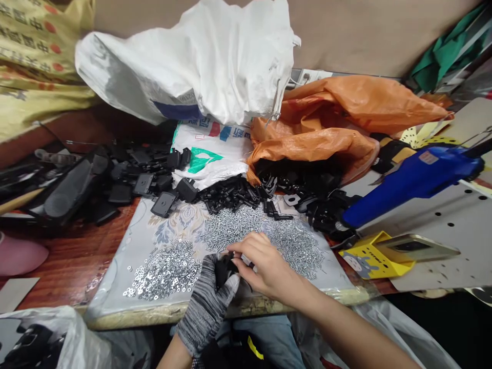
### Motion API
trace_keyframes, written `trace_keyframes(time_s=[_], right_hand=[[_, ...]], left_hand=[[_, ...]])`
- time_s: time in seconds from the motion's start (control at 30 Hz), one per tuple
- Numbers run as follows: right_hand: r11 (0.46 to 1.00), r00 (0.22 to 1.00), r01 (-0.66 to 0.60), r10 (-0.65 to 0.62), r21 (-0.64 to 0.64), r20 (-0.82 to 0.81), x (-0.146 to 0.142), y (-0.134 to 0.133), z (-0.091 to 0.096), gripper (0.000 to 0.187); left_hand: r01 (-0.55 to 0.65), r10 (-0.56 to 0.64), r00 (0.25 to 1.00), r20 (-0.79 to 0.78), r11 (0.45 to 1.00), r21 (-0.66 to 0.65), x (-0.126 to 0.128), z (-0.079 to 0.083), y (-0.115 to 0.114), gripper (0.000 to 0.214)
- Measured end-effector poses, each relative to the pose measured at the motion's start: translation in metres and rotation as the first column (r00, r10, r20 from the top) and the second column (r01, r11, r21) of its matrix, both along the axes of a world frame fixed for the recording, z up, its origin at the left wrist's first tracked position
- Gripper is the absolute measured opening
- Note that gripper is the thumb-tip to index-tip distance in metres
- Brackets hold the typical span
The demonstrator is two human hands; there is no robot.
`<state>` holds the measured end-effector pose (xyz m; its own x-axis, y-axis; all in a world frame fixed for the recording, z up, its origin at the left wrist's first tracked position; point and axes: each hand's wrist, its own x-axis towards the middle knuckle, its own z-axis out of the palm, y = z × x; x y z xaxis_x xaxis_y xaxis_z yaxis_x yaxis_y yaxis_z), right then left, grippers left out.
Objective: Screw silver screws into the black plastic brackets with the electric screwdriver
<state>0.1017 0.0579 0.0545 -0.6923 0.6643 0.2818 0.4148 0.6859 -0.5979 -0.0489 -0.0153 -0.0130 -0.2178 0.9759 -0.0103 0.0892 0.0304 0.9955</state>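
We log a grey knit-gloved left hand [205,307] closed on a matte black plastic part [223,269], the bare right hand [265,269] pinching it, just above a cloth-covered board [111,287] with loose shiny screws [234,230] and ring washers [165,274]

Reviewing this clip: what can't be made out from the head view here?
- Black plastic piece: mostly covered by the gloved left hand and bare right hand, so its shape is unclear.
- Screws: too small in the head view to show heads or threads.
- Blue tool: cut off by the right edge.
- Black items in the bag: veiled by plastic, cut off by the bottom-left corner.
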Motion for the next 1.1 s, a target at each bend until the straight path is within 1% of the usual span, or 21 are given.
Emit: trace_keyframes(time_s=[0.07, 0.1, 0.17, 0.2, 0.23, 0.27, 0.33, 0.37, 0.4, 0.43, 0.5, 0.53, 0.6, 0.67, 0.73, 0.8, 0.87, 0.9, 0.97, 1.03, 1.1], right_hand=[[0.982, 0.994, -0.01, -0.01, -0.189, -0.105, 0.005, 0.006, -0.005, 0.033], [0.952, 0.987, -0.054, 0.004, -0.302, -0.161, 0.007, 0.008, -0.009, 0.036], [0.855, 0.962, -0.169, 0.034, -0.491, -0.272, 0.012, 0.01, -0.018, 0.037], [0.812, 0.947, -0.214, 0.037, -0.543, -0.318, 0.013, 0.01, -0.024, 0.033], [0.787, 0.938, -0.234, 0.029, -0.57, -0.345, 0.014, 0.009, -0.031, 0.029], [0.783, 0.935, -0.227, 0.009, -0.579, -0.355, 0.014, 0.007, -0.038, 0.026], [0.802, 0.933, -0.184, -0.04, -0.568, -0.359, 0.013, 0.001, -0.052, 0.02], [0.815, 0.928, -0.153, -0.076, -0.558, -0.365, 0.011, -0.001, -0.058, 0.019], [0.825, 0.918, -0.113, -0.126, -0.553, -0.375, 0.008, -0.003, -0.063, 0.018], [0.831, 0.903, -0.067, -0.184, -0.552, -0.387, 0.006, -0.005, -0.066, 0.018], [0.843, 0.877, 0.025, -0.277, -0.538, -0.393, 0.003, -0.006, -0.067, 0.017], [0.855, 0.876, 0.061, -0.293, -0.514, -0.383, 0.003, -0.007, -0.064, 0.017], [0.889, 0.899, 0.1, -0.273, -0.447, -0.342, 0.005, -0.008, -0.054, 0.021], [0.914, 0.925, 0.159, -0.27, -0.372, -0.268, 0.008, -0.012, -0.045, 0.024], [0.927, 0.951, 0.228, -0.278, -0.296, -0.138, 0.008, -0.018, -0.041, 0.019], [0.946, 0.973, 0.231, -0.226, -0.227, 0.046, 0.006, -0.026, -0.047, 0.01], [0.963, 0.971, 0.182, -0.144, -0.198, 0.191, 0.002, -0.032, -0.057, 0.009], [0.967, 0.967, 0.16, -0.114, -0.196, 0.227, 0.0, -0.033, -0.062, 0.011], [0.972, 0.968, 0.136, -0.089, -0.193, 0.235, -0.002, -0.032, -0.067, 0.012], [0.974, 0.981, 0.142, -0.115, -0.177, 0.156, -0.001, -0.027, -0.064, 0.01], [0.974, 0.981, 0.186, -0.191, -0.13, -0.033, 0.0, -0.02, -0.054, 0.009]], left_hand=[[0.049, -0.05, 0.998, 0.025, 0.999, 0.006, 0.0, 0.004, -0.002, 0.028], [0.066, -0.066, 0.997, 0.031, 0.998, 0.005, 0.0, 0.007, -0.003, 0.029], [0.112, -0.112, 0.993, 0.027, 0.994, -0.005, -0.004, 0.012, -0.005, 0.032], [0.152, -0.152, 0.988, 0.018, 0.988, -0.015, -0.007, 0.014, -0.005, 0.033], [0.204, -0.204, 0.979, 0.006, 0.978, -0.034, -0.011, 0.015, -0.005, 0.033], [0.264, -0.265, 0.964, -0.009, 0.963, -0.059, -0.016, 0.017, -0.004, 0.033], [0.376, -0.381, 0.924, -0.029, 0.92, -0.112, -0.024, 0.017, 0.001, 0.032], [0.404, -0.411, 0.911, -0.035, 0.906, -0.128, -0.025, 0.016, 0.004, 0.031], [0.406, -0.415, 0.909, -0.041, 0.904, -0.133, -0.025, 0.015, 0.007, 0.03], [0.38, -0.388, 0.921, -0.048, 0.917, -0.124, -0.023, 0.013, 0.011, 0.028], [0.298, -0.303, 0.952, -0.044, 0.951, -0.081, -0.016, 0.007, 0.017, 0.027], [0.259, -0.262, 0.965, -0.036, 0.964, -0.058, -0.013, 0.005, 0.02, 0.028], [0.187, -0.188, 0.982, -0.026, 0.982, -0.011, -0.012, 0.002, 0.023, 0.028], [0.062, -0.058, 0.995, -0.075, 0.997, 0.045, -0.021, 0.003, 0.026, 0.026], [-0.097, 0.12, 0.974, -0.192, 0.987, 0.128, -0.038, 0.009, 0.026, 0.024], [-0.168, 0.226, 0.922, -0.314, 0.965, 0.203, -0.054, 0.017, 0.023, 0.023], [-0.153, 0.241, 0.88, -0.409, 0.96, 0.236, -0.065, 0.025, 0.019, 0.025], [-0.126, 0.229, 0.864, -0.448, 0.961, 0.248, -0.068, 0.029, 0.017, 0.028], [-0.049, 0.185, 0.832, -0.524, 0.964, 0.262, -0.068, 0.033, 0.012, 0.034], [0.049, 0.111, 0.796, -0.594, 0.968, 0.247, -0.062, 0.036, 0.009, 0.034], [0.144, 0.013, 0.768, -0.641, 0.971, 0.193, -0.054, 0.037, 0.008, 0.03]])
